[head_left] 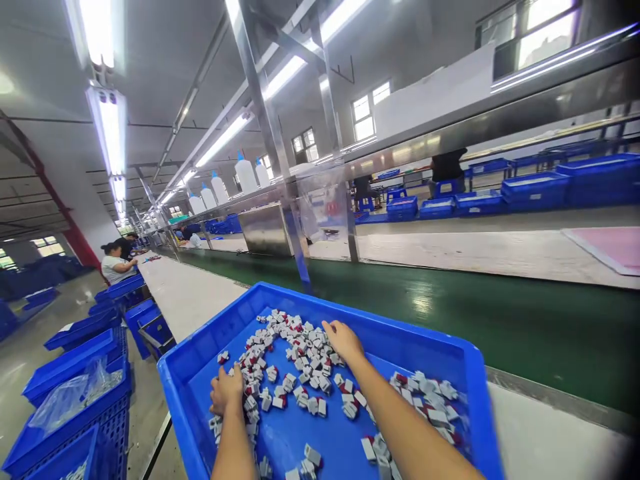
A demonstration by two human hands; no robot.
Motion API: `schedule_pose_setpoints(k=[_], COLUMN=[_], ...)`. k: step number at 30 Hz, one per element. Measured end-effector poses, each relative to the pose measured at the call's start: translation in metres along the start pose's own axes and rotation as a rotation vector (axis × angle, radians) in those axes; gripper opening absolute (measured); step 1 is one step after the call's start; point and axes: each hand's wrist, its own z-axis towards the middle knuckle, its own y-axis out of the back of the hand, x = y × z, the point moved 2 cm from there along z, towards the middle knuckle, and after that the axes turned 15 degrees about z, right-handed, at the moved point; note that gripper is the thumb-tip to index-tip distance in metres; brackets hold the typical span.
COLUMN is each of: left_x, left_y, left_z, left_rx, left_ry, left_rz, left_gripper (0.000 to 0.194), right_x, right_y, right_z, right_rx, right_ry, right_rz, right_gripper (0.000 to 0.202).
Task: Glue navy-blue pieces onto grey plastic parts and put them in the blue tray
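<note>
A blue plastic tray in front of me holds many small grey-white plastic parts with red bits on some of them. My left hand is low in the tray's left side, its fingers apart and loosely bent among the parts, gripping none that I can see. On the far side of the pile, my right hand rests against the parts with fingers loosely bent and apart. Its palm side is hidden. Part of the heap at the right lies beneath and beside my right forearm.
A green conveyor belt runs behind the tray, beside a white worktop. Metal posts carry a shelf with white bottles. Blue bins stand on the floor at left. A person sits farther down the line.
</note>
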Motion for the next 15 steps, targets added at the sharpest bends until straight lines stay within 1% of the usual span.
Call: schedule_pose_setpoints(k=[3, 6, 8, 10, 12, 15], left_x=[-0.01, -0.035, -0.056, -0.077, -0.094, -0.111], left_y=[-0.008, -0.022, -0.033, -0.045, -0.055, -0.064], left_z=[0.01, 0.01, 0.0, -0.014, -0.03, -0.052], left_rx=[0.035, 0.114, 0.168, 0.212, 0.251, 0.296], left_ry=[-0.093, -0.259, -0.364, -0.43, -0.442, -0.425], left_rz=[-0.205, -0.41, -0.549, -0.687, -0.809, -0.949], left_gripper=[0.042, 0.035, 0.033, 0.035, 0.037, 0.035], right_x=[-0.019, -0.03, -0.031, -0.028, -0.025, -0.018], right_y=[-0.024, -0.039, -0.048, -0.057, -0.067, -0.076], right_z=[0.001, 0.004, 0.006, 0.007, 0.009, 0.01], right_rx=[0.025, 0.128, 0.186, 0.229, 0.262, 0.288], right_ry=[-0.003, 0.019, 0.03, 0.032, 0.023, -0.005], right_rz=[0.042, 0.142, 0.225, 0.324, 0.444, 0.666], right_gripper=[0.029, 0.031, 0.032, 0.034, 0.034, 0.032])
